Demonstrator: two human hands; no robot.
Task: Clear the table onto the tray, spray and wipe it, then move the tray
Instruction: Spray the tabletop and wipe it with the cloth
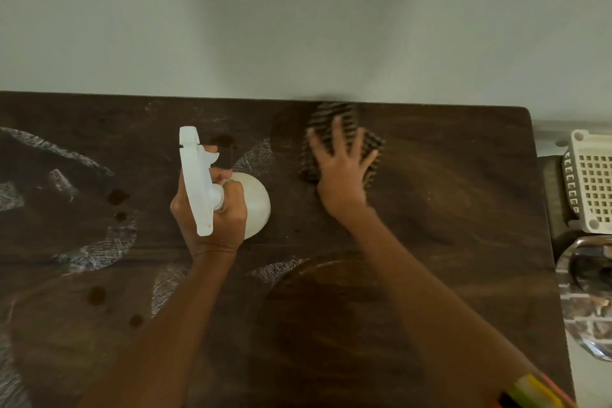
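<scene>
A white plastic basket (pixel 592 182) with a square-grid wall sits at the right edge of view. Just below the basket lies a shiny, rounded thing (pixel 586 295), cut off by the frame. A plain pale wall (pixel 298 16) stretches above and left of the basket.

Dark brown wooden table (pixel 463 175), seen from above, its right far corner rounded. White streaky patches (pixel 96 255) cross the left half, with small dark round spots (pixel 117 197) among them. A large, darker ring mark (pixel 331 308) sits near the front. A striped cloth (pixel 334 116) lies flat by the far edge. The white spray bottle (pixel 258 202) may rest on the top; contact is unclear.
</scene>
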